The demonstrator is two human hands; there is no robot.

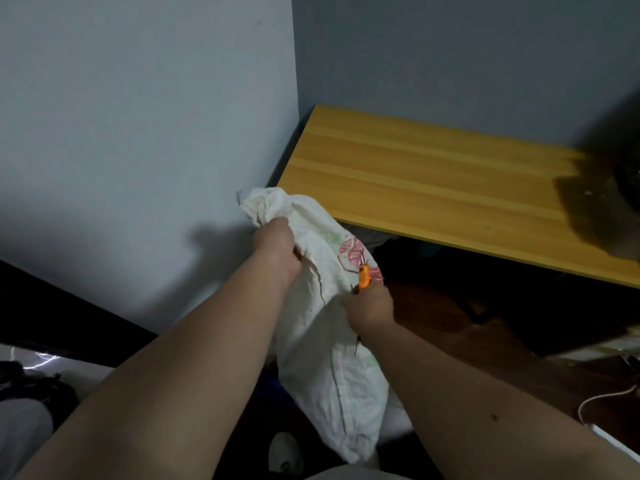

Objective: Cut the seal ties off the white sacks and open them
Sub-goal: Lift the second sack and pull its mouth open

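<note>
A white sack (332,368) with faded red and green print stands upright in front of me, its bunched neck (266,202) pointing up and left. My left hand (275,249) grips the gathered cloth just below that neck. My right hand (370,306) holds an orange-handled cutter (363,277) against the sack's right side, with the tool's tip pointing up over the red print. I cannot make out a seal tie on the neck.
A yellow wooden tabletop (433,181) runs along the wall to the right, with a dark blurred object (595,216) on its right end. Grey walls meet in a corner behind the sack. A white cable (602,400) lies on the dark floor at right.
</note>
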